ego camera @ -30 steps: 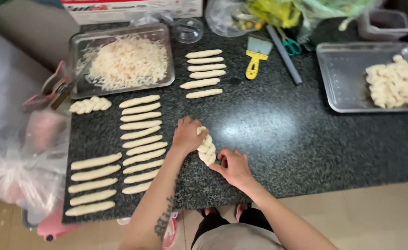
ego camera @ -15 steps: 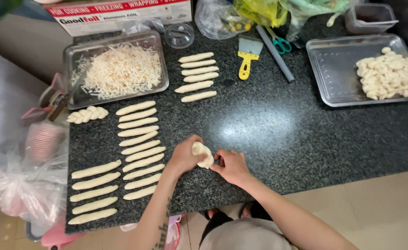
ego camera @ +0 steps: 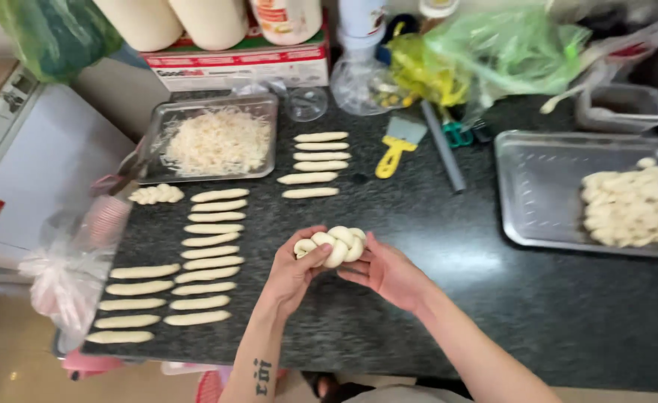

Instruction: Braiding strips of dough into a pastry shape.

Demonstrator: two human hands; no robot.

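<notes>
**Braided dough held between both hands above the counter**

A braided piece of dough (ego camera: 334,246) is held up between the two hands, just above the dark speckled counter (ego camera: 493,298), near its front edge; the left hand (ego camera: 293,270) is curled around the braid's left end, thumb over the top and fingers (ego camera: 305,263) underneath, closed on the dough rather than spread; the right hand (ego camera: 388,272) is cupped under and behind the right end, its fingers (ego camera: 355,267) half bent and pressed to the dough, the palm turned partly upward. The braid's long axis is seen to run roughly left to right across the view, tilted slightly so that the right end sits a little farther from the person; the plaited lobes face upward toward the camera.

To the left of the hands, rows of plain dough sticks (ego camera: 209,239) are laid flat on the counter, each lying left to right; a further short row (ego camera: 315,160) is set farther back, near a yellow-handled scraper (ego camera: 396,143). A finished braid (ego camera: 157,194) is lying at the back left, just in front of a metal tray of shredded cheese (ego camera: 217,140). At the right, well apart from the hands, a second metal tray (ego camera: 538,186) is seen holding a heap of shaped dough pieces (ego camera: 635,205). Green plastic bags (ego camera: 508,48) and a cardboard box (ego camera: 239,63) are ranged along the back; a clear bag (ego camera: 67,261) is hanging off the left edge of the counter.
</notes>
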